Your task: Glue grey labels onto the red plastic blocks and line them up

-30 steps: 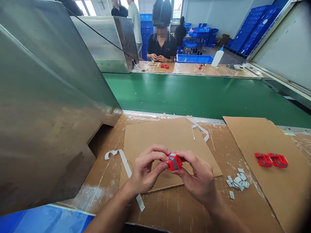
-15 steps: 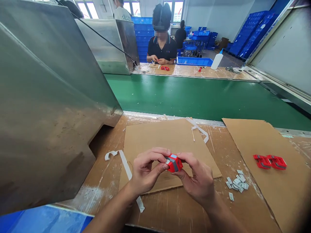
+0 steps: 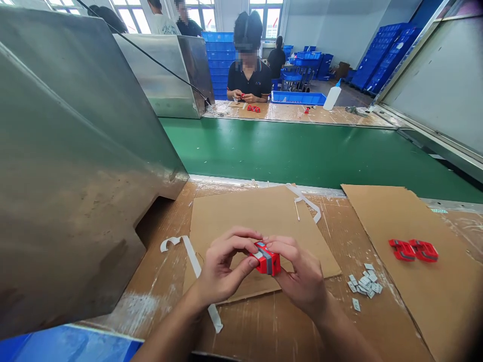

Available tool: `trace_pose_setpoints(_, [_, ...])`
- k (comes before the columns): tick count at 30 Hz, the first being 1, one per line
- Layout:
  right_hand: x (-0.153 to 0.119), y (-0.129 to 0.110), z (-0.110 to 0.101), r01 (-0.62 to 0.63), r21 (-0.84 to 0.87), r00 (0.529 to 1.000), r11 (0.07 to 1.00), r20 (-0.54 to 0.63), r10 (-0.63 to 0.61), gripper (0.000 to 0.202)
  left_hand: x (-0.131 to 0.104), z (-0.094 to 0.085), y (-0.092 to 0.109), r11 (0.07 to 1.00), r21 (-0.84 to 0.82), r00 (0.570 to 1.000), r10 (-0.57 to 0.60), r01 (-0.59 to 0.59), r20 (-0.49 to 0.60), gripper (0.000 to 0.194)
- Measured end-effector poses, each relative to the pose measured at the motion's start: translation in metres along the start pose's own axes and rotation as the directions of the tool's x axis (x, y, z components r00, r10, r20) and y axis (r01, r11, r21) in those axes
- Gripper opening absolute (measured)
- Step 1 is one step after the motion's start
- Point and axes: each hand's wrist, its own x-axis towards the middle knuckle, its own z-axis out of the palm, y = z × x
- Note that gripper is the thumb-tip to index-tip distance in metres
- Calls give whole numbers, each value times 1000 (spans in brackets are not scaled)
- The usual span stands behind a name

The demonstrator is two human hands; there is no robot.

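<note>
Between my two hands is a small red plastic part (image 3: 268, 262) with a grey band and a pale grey patch on its upper side. My left hand (image 3: 230, 266) pinches its left end between thumb and fingers. On the other end, my right hand (image 3: 298, 266) is closed, its index finger lying over the top and its thumb low on the side. Below them lies a cardboard sheet (image 3: 241, 211). A loose pile of small grey rectangular pieces (image 3: 366, 282) lies to the right. Two similar red parts (image 3: 413, 250) stand on another cardboard sheet (image 3: 377, 206).
White tape strips (image 3: 191, 256) and a cotton swab (image 3: 297, 208) lie by the middle cardboard. A big metal housing (image 3: 83, 166) blocks the left side. Beyond the bench runs a green conveyor belt (image 3: 264, 151). Across it, a person (image 3: 249, 75) handles a red part near a white bottle (image 3: 332, 97).
My right index finger has moved over the top of the red part, which is turned slightly to show more of its front. The whole view has shifted a little.
</note>
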Motion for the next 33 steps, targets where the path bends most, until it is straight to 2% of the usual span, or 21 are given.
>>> trace_pose_setpoints(4, [-2,-1,0,60,-40,998,997,4,-60,30,2,-9,0,984,143,991,87,-102,103,7])
trace_pose_setpoints(9, [-4,-3,2,99,-124,995,987,-22,-102,31,3,-14,3,908,342,965,188,-241,181,6])
trace_pose_setpoints(16, [-2,-5,3,81,-174,993,981,-64,-94,31,4,-5,5,908,337,965,200,-247,168,8])
trace_pose_setpoints(22, [1,-7,0,78,-152,993,985,-78,-91,28,3,-2,4,911,352,976,205,-217,72,6])
trace_pose_setpoints(27, [0,-7,-2,78,-176,995,981,-45,-88,34,4,-5,8,885,397,970,225,-244,96,7])
trace_pose_setpoints(33, [-5,-8,1,107,-207,990,972,-71,-124,39,5,-5,9,869,395,955,268,-298,131,9])
